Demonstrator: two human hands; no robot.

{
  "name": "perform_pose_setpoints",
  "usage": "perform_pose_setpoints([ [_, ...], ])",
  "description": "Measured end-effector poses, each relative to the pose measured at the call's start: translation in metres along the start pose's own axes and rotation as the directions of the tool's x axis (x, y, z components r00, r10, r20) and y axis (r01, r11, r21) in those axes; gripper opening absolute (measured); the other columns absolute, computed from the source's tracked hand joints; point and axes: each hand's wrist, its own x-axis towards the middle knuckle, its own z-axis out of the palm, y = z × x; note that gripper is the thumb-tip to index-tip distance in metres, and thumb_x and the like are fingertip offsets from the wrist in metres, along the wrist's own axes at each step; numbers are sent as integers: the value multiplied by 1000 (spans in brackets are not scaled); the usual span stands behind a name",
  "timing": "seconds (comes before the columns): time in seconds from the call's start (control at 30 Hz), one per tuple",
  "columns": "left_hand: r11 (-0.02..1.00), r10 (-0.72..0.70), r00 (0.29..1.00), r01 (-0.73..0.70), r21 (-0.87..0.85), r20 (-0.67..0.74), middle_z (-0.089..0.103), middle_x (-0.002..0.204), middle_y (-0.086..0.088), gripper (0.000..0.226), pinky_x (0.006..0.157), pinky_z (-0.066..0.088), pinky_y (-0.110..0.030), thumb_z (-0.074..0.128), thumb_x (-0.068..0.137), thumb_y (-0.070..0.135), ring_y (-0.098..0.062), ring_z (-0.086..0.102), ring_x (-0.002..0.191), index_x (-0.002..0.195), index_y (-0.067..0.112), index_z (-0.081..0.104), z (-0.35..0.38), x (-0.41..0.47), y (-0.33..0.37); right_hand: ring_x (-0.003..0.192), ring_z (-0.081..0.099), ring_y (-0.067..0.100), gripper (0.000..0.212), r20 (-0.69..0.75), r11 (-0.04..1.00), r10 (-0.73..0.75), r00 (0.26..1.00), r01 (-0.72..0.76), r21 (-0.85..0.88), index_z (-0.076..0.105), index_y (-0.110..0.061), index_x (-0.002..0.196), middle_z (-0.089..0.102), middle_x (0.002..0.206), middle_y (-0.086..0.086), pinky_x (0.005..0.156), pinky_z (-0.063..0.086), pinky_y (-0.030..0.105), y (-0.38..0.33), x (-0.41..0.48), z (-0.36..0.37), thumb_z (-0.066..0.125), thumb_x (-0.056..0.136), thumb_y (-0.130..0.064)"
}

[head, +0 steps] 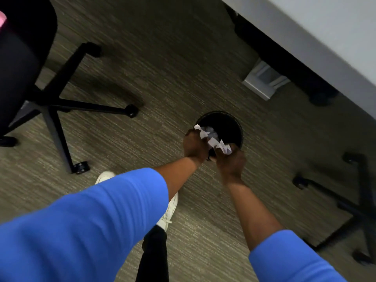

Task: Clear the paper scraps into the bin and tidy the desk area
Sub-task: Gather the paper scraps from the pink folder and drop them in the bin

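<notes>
A small round black bin [227,121] stands on the carpet below the desk edge. Both my hands are held together right over its near rim. My left hand [194,144] and my right hand [232,161] are each closed on a bunch of crumpled white paper scraps [213,140], which stretches between them above the bin's opening. Some pale paper shows inside the bin just behind the scraps. Blue sleeves cover both my forearms up to the elbows.
A black office chair [50,102] on castors stands at the left. Another chair base [358,200] sits at the right. The grey desk [325,31] runs across the top right, with a grey desk foot [264,82] under it. My white shoe [168,212] is on the carpet.
</notes>
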Motion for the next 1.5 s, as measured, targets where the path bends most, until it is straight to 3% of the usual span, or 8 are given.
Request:
perform_pose_setpoints([
  [0.23, 995, -36, 989, 49, -88, 141, 70, 135, -25, 36, 102, 44, -37, 63, 105, 22, -38, 65, 128, 131, -3, 67, 12, 17, 7, 100, 76, 34, 26, 41, 997, 68, 997, -66, -46, 75, 0, 101, 79, 108, 21, 76, 52, 29, -2, 33, 3, 83, 86, -20],
  [0.63, 893, -89, 905, 257, -370, 416, 70, 140, -18, 52, 106, 59, -56, 78, 95, 15, -36, 67, 131, 145, 14, 61, 13, 21, -15, 113, 73, 43, 51, 161, 992, 99, 982, -85, -93, 67, -15, 133, 73, 126, 22, 98, 59, 58, 3, 59, -3, 80, 84, -17],
  [0.77, 882, -96, 922, 254, -398, 375, 78, 117, -19, 10, 98, 62, -58, 81, 92, 18, -37, 76, 112, 95, 20, 72, 0, 15, -25, 116, 71, 44, 53, 166, 988, 38, 985, -12, -155, 65, -13, 136, 69, 133, 23, 98, 58, 59, 0, 48, -2, 82, 86, -16],
  [0.9, 954, -81, 928, 178, -242, 364, 79, 115, -24, 27, 95, 64, -53, 71, 99, 23, -42, 76, 110, 112, 0, 75, -21, 10, -34, 114, 70, 39, 47, 160, 970, -1, 987, 40, -239, 68, -9, 129, 74, 122, 19, 93, 57, 43, -4, 28, 2, 83, 86, -20],
  [1.1, 986, 78, 953, -118, 122, 294, 79, 121, -13, 24, 93, 57, -32, 65, 100, 24, -31, 75, 112, 113, 10, 80, -81, 2, -44, 117, 70, 36, 37, 230, 965, -42, 972, 99, -241, 71, -5, 122, 74, 125, 18, 86, 48, 29, -31, -11, 19, 79, 91, -23],
  [1.33, 998, 38, 983, -45, 34, 178, 78, 93, 5, 11, 74, 57, -22, 70, 96, 19, -16, 74, 91, 100, 15, 80, -172, -9, -60, 118, 70, 39, 32, 303, 985, -46, 952, 94, -145, 71, -4, 120, 76, 118, 20, 104, 53, 42, -93, -69, 44, 78, 91, -15],
  [1.4, 999, 38, 991, -40, 14, 126, 67, 75, 18, 7, 61, 47, -11, 73, 96, 23, -10, 66, 79, 89, 23, 76, -201, -13, -63, 116, 70, 41, 32, 369, 983, 32, 929, 37, -178, 74, 0, 117, 76, 117, 23, 99, 55, 42, -110, -88, 52, 74, 96, -24],
  [1.5, 998, 56, 993, -53, -30, 106, 71, 76, 12, 18, 75, 56, -27, 75, 97, 26, -12, 67, 77, 80, 24, 67, -252, -20, -69, 101, 76, 36, 28, 362, 985, 29, 932, 35, -168, 79, -8, 105, 81, 103, 16, 81, 57, 35, -141, -114, 68, 75, 93, -33],
])
